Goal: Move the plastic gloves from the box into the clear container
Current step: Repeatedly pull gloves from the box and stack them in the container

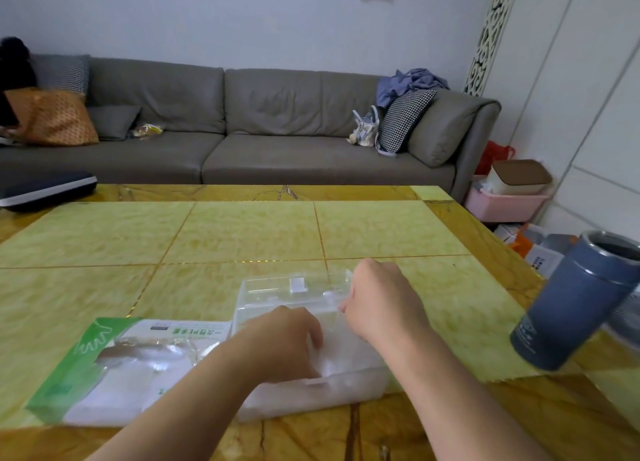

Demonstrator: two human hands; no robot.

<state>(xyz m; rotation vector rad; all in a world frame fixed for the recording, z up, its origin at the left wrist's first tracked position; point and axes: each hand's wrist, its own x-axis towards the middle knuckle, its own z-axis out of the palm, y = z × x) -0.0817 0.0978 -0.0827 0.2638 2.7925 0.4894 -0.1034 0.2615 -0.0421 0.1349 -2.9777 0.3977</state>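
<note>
Lower centre of frame: clear container [311, 349] on the worktop [242, 232], lid tipped up at its far side. A pale stack of plastic gloves [341, 360] already lies inside.

Left hand [280, 342] reaches into the container, fingers bent down onto the gloves, pressing or pinching them; cannot tell which. Right hand [377, 301] sits at the lid's right edge, fingers hidden behind it; grasp cannot be told.

Lower left: the glove package [114, 367], green-and-white, flat, touching the container's left wall. It looks more like a bag than a box.

Risks, as judged:
- thin film gloves may spring up and snag when the lid closes;
- the light container could slide if pushed sideways;
- blue cylindrical canister [571, 301], right edge of frame, stands close to the right forearm and could be knocked.

Writing: package reads, upside down, "一次性PE手套". Canister print is illegible.
</note>
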